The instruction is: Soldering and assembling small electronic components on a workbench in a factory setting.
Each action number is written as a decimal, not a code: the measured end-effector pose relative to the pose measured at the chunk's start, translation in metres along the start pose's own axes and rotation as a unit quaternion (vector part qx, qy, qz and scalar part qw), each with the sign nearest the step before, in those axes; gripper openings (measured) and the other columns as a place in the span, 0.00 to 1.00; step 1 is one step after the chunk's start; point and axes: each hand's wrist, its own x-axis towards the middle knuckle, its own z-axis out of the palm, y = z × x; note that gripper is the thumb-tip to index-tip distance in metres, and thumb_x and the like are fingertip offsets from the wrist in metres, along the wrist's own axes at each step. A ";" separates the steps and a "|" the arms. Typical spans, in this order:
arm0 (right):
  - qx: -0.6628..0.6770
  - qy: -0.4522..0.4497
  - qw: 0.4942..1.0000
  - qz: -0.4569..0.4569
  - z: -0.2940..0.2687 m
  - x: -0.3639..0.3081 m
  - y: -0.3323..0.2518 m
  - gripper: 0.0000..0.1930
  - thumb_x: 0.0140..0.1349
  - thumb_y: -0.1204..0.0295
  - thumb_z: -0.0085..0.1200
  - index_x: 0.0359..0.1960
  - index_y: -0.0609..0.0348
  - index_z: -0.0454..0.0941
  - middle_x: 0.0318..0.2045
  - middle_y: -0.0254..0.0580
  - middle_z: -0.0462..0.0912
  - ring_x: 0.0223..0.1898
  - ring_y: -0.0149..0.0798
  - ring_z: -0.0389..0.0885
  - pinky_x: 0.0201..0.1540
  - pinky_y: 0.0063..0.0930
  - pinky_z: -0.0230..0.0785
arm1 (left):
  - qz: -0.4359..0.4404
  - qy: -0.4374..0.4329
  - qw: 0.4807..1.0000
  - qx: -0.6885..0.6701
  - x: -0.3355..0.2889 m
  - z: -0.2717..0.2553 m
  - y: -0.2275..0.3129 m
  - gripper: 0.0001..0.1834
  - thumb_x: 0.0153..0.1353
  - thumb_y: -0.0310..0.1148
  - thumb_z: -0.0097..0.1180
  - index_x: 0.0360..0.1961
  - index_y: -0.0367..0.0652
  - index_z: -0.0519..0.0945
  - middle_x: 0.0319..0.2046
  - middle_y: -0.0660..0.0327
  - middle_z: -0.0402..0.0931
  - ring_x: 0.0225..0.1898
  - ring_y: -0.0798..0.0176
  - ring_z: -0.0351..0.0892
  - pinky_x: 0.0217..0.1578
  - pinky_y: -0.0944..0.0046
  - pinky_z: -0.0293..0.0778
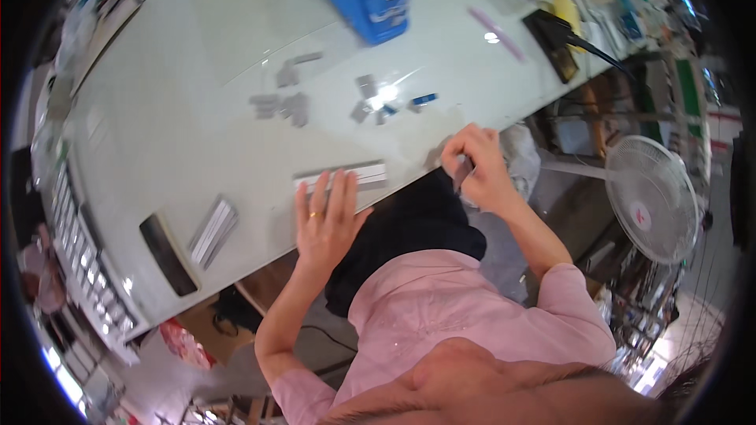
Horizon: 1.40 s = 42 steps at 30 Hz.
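Observation:
My left hand [321, 216] lies with its fingers stretched out over a long, flat bar [372, 175], grey with white stripes, by the table's near edge. The fingers press on its top and hide part of it. My right hand [480, 165] is curled beyond the table edge at the right, above my lap. Between its fingers shows a small dark grey piece [464, 174], mostly hidden. Farther up the table are small grey pieces [297, 109] in a loose group, other grey bits [365, 85], and a small blue piece [425, 99].
A blue tape dispenser [378, 20] stands at the back. At the left lie striped grey bars [213, 232] and a dark curved block [169, 254]. A pink stick [496, 34] and a dark brown block [551, 46] lie at the right, beyond which is a white fan [652, 199].

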 end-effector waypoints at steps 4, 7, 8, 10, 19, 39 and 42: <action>0.027 0.231 0.965 0.123 -0.034 -0.026 0.077 0.03 0.61 0.80 0.56 0.36 0.62 0.77 0.26 0.35 0.76 0.27 0.27 0.70 0.31 0.19 0.62 | 0.006 0.010 1.000 0.004 0.003 0.001 0.001 0.33 0.59 0.49 0.64 0.62 0.43 0.76 0.61 0.58 0.71 0.63 0.51 0.69 0.62 0.44 0.66; 0.097 0.274 0.918 0.269 -0.050 -0.039 0.110 0.07 0.67 0.72 0.58 0.37 0.64 0.78 0.25 0.31 0.74 0.28 0.25 0.68 0.33 0.22 0.64 | 0.005 0.009 1.000 0.001 0.003 0.001 0.001 0.33 0.59 0.47 0.64 0.62 0.42 0.76 0.61 0.57 0.72 0.62 0.52 0.68 0.60 0.46 0.66; 0.098 0.275 0.918 0.270 -0.050 -0.039 0.113 0.07 0.67 0.72 0.58 0.37 0.64 0.78 0.25 0.31 0.74 0.28 0.25 0.68 0.33 0.22 0.64 | -0.002 0.009 1.000 -0.007 0.003 0.001 0.001 0.32 0.59 0.47 0.65 0.62 0.43 0.76 0.61 0.56 0.71 0.62 0.52 0.68 0.59 0.46 0.66; 0.015 0.275 0.916 0.291 -0.043 -0.037 0.120 0.08 0.64 0.69 0.62 0.36 0.62 0.79 0.26 0.32 0.75 0.29 0.26 0.69 0.34 0.22 0.65 | -0.011 0.004 1.000 -0.008 0.003 -0.003 0.001 0.32 0.58 0.46 0.65 0.62 0.43 0.76 0.61 0.56 0.71 0.62 0.51 0.68 0.59 0.46 0.66; 0.020 0.326 0.905 0.274 -0.059 -0.043 0.112 0.14 0.65 0.67 0.63 0.47 0.60 0.77 0.29 0.26 0.70 0.31 0.22 0.65 0.37 0.17 0.61 | -0.061 0.000 0.997 -0.050 0.001 -0.013 0.000 0.30 0.56 0.44 0.68 0.60 0.47 0.77 0.63 0.54 0.70 0.63 0.48 0.69 0.62 0.41 0.66; -0.153 -0.006 0.988 -0.002 0.041 -0.026 -0.039 0.22 0.58 0.66 0.64 0.55 0.51 0.78 0.34 0.37 0.75 0.31 0.41 0.78 0.30 0.33 0.70 | -0.050 -0.022 0.996 -0.066 0.003 -0.010 0.007 0.30 0.56 0.45 0.67 0.61 0.56 0.79 0.63 0.51 0.71 0.65 0.47 0.68 0.60 0.47 0.69; -0.185 0.007 0.983 -0.012 0.047 -0.030 -0.038 0.27 0.58 0.66 0.65 0.61 0.52 0.77 0.34 0.36 0.74 0.30 0.38 0.78 0.30 0.32 0.70 | -0.047 -0.024 0.997 -0.058 0.001 -0.009 0.007 0.28 0.58 0.45 0.66 0.61 0.56 0.79 0.64 0.51 0.70 0.65 0.47 0.68 0.59 0.47 0.70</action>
